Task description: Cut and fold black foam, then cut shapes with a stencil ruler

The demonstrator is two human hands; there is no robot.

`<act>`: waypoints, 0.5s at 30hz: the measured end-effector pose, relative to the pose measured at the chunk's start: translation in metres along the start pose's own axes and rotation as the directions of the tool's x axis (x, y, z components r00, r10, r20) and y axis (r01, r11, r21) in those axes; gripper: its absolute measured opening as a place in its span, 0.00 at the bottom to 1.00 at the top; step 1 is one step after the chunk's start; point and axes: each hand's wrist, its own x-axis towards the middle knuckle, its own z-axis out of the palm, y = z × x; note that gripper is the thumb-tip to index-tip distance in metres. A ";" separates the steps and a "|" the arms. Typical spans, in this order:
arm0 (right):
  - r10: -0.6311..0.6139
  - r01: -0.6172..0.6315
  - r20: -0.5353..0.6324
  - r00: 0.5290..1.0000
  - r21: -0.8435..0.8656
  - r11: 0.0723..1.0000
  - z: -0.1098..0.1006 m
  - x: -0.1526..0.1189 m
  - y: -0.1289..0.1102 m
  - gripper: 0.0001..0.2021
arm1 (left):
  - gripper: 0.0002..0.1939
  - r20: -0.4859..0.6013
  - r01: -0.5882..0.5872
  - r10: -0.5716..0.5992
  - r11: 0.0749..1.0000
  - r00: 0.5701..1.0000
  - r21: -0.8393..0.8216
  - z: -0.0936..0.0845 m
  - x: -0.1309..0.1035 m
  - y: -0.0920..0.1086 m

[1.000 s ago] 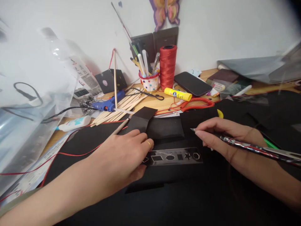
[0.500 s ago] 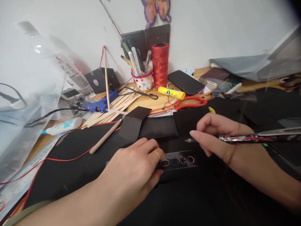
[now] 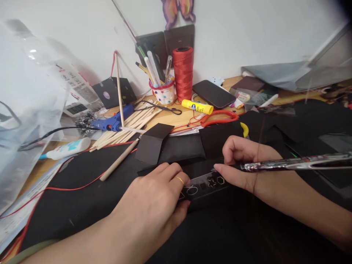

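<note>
My left hand (image 3: 161, 196), with a gold ring on one finger, presses a clear stencil ruler (image 3: 202, 186) down on black paper (image 3: 214, 227). Its cut-out shapes include a circle, a star and a hexagon; the left end is hidden under the hand. In my right hand (image 3: 239, 157) a patterned pen (image 3: 275, 162) is pinched between thumb and fingers. The pen's tip is close to the ruler's upper edge, near the hexagon; I cannot tell whether it touches. A folded piece of black card (image 3: 154, 143) lies just beyond my left hand.
Beyond the paper lie red-handled scissors (image 3: 220, 118), a yellow glue stick (image 3: 197, 107), a phone (image 3: 213, 94) and a red thread spool (image 3: 183, 75). A blue glue gun (image 3: 110, 123), wooden sticks (image 3: 129, 130) and a white glue bottle (image 3: 68, 148) are at the left.
My right hand has moved left and slightly down, bringing the pen tip to the ruler's upper edge. My left hand still holds the ruler. The whole view has shifted slightly.
</note>
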 end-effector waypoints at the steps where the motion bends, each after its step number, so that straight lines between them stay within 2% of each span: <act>1: -0.005 0.005 0.009 1.000 0.015 1.000 0.000 0.000 0.000 0.10 | 0.06 0.013 0.004 -0.004 1.000 1.000 0.002 -0.001 0.000 0.000; 9: 0.034 -0.034 -0.010 0.999 0.063 0.997 -0.002 0.002 -0.004 0.09 | 0.08 0.088 0.028 -0.036 0.995 0.995 0.098 -0.013 -0.002 -0.001; 12: 0.054 -0.053 -0.022 0.998 0.057 0.997 -0.002 0.002 -0.003 0.09 | 0.08 0.086 0.022 -0.035 0.989 0.996 0.147 -0.013 -0.002 -0.003; 15: 0.050 -0.049 -0.027 0.998 0.059 0.997 -0.001 0.002 -0.001 0.09 | 0.07 0.040 0.023 -0.028 0.992 0.999 0.122 -0.011 -0.001 -0.004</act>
